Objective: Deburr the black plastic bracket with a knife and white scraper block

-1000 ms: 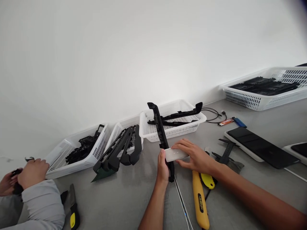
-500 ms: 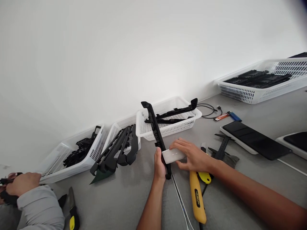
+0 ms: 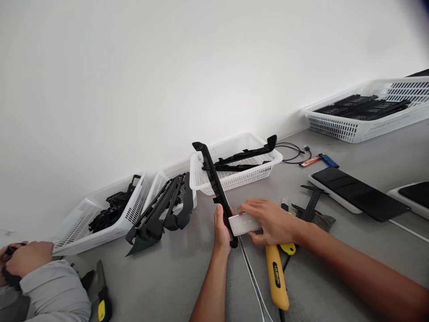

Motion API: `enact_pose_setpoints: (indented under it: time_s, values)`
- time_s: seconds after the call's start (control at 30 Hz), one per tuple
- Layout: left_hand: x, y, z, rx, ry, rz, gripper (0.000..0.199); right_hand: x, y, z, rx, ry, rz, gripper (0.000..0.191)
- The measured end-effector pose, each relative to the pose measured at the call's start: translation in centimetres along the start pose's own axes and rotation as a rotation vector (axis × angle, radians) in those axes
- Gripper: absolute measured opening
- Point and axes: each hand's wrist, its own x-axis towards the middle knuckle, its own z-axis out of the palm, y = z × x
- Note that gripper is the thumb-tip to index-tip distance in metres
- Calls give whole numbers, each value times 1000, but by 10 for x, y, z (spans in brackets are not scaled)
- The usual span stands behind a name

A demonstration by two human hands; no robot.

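Note:
My left hand [image 3: 223, 230] is closed round the lower end of a long black plastic trim piece [image 3: 214, 176], which slants up and away toward a white basket. In my right hand [image 3: 266, 219] is a flat whitish block [image 3: 243, 223], gripped between thumb and fingers. The block's left end lies against the lower part of the trim piece, or just over it. Beneath my right hand lie a yellow-handled tool [image 3: 276, 277] with a black cord and a partly covered yellow cutter [image 3: 288, 248]. A thin white cable [image 3: 250, 273] runs below the trim piece.
A white basket [image 3: 236, 184] with black trim pieces stands ahead; other baskets [image 3: 136, 208] hold black parts. Calipers [image 3: 311, 203], a black phone [image 3: 362, 192] on a white base, and lighters [image 3: 310, 161] lie right. A knife [image 3: 103, 295] lies near a co-worker's grey sleeve [image 3: 55, 290].
The whitish block has shifted slightly right and down along the trim piece with my right hand. The trim piece's far end has tipped a little left. My left hand keeps its hold.

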Motion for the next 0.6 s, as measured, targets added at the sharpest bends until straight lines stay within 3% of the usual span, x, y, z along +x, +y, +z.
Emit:
enact_pose_setpoints:
  time_s: [0.23, 0.4, 0.6]
  values:
    - [-3, 14, 6, -31, -122, 3, 42, 1, 6, 4, -48, 18, 40, 53]
    - [-3, 16, 7, 33, -110, -74, 38, 1, 14, 6, -82, 109, 134, 48]
    - [-6, 14, 10, 107, -116, 5, 42, 0, 14, 7, -26, 165, 108, 50]
